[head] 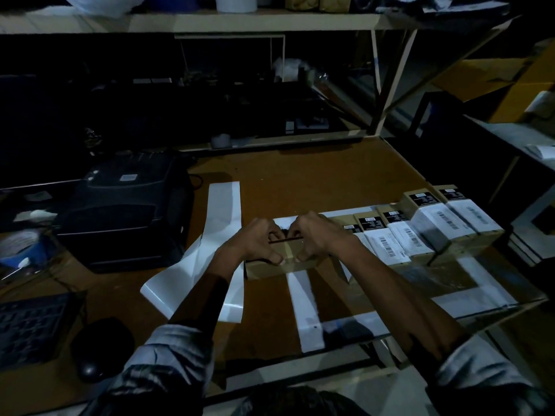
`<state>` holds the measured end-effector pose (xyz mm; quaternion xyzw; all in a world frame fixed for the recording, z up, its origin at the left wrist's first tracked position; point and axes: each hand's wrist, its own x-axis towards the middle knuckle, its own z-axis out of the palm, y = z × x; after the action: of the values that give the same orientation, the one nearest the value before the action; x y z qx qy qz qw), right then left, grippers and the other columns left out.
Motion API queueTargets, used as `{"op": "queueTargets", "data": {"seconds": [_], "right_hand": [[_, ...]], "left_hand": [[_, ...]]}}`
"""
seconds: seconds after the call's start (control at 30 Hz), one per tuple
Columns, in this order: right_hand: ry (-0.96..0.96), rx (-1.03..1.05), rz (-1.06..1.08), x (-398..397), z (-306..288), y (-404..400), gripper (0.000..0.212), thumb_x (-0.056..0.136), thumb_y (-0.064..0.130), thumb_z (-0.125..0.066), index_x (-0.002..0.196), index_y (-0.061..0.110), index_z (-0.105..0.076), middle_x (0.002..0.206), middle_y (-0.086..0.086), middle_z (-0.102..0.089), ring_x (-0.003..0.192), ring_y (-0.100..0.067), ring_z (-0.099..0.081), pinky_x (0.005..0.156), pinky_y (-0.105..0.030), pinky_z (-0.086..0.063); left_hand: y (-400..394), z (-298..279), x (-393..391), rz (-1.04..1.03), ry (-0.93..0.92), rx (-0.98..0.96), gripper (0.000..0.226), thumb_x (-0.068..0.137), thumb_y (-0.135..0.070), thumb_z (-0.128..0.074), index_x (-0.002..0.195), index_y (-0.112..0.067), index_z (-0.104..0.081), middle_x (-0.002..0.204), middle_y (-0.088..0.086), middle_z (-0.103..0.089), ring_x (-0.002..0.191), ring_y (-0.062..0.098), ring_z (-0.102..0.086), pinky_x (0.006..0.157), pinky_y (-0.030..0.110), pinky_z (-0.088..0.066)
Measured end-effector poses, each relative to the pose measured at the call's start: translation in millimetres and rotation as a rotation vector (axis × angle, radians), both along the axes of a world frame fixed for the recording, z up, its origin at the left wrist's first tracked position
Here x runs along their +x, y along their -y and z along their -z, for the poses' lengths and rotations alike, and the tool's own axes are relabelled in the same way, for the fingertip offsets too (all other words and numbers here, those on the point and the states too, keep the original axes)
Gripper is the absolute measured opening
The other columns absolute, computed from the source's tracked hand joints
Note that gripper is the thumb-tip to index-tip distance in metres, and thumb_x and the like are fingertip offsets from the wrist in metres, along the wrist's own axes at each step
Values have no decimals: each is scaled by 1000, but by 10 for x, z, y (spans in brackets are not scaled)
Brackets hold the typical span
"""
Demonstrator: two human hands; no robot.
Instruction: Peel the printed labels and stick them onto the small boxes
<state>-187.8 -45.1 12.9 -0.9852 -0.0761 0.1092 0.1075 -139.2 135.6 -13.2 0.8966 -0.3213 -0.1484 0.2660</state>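
A small brown cardboard box [270,270] lies on the brown table [300,178] in front of me. My left hand [261,241] and my right hand [312,235] both rest on its top, fingers curled, thumbs pressing near its front edge. Their fingertips meet over a dark strip at the box's far edge; whether a label lies under them is hidden. To the right stands a row of several small boxes [420,232] with white barcode labels stuck on them. White label backing strips [222,205] lie on the table around the box.
A black label printer [126,205] sits at the left. A keyboard [30,328] and a mouse [90,367] are at the lower left. A shelf frame [381,79] stands behind the table. Another long white strip [306,310] lies near the front edge.
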Motion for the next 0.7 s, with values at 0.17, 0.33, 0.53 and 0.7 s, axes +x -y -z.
{"op": "queueTargets", "data": {"seconds": [0.17,0.33,0.53,0.7], "right_hand": [[107,-1,-22,-66,120,35,53,67,30,-82,119,28,-73,116,-2,-70,104,-28,-65,82,-42,-57],[217,4,-56,-147,307,85,54,74,48,-80,121,23,-71,111,-5,-67,101,-28,-62,87,-39,-50],[314,4,-66,-254,525,124,56,80,48,-77,127,21,-67,127,-6,-66,116,-27,-59,102,-42,-44],[445,32,-20,-404,728,121,47,82,24,-80,127,15,-68,126,-8,-67,115,-29,-60,102,-42,-42]], "left_hand": [[-10,105,-44,-17,76,-10,48,63,-27,-87,109,-16,-77,93,-6,-66,80,11,-60,69,32,-58],[2,231,-103,-36,227,49,53,71,-47,-82,116,-21,-73,105,-1,-72,88,13,-58,77,32,-54],[18,322,-276,-22,409,133,56,84,-66,-59,116,-20,-68,111,3,-66,100,17,-50,96,42,-34],[2,427,-364,-67,541,126,56,88,-57,-61,129,-19,-63,130,6,-63,120,25,-50,105,46,-31]]}}
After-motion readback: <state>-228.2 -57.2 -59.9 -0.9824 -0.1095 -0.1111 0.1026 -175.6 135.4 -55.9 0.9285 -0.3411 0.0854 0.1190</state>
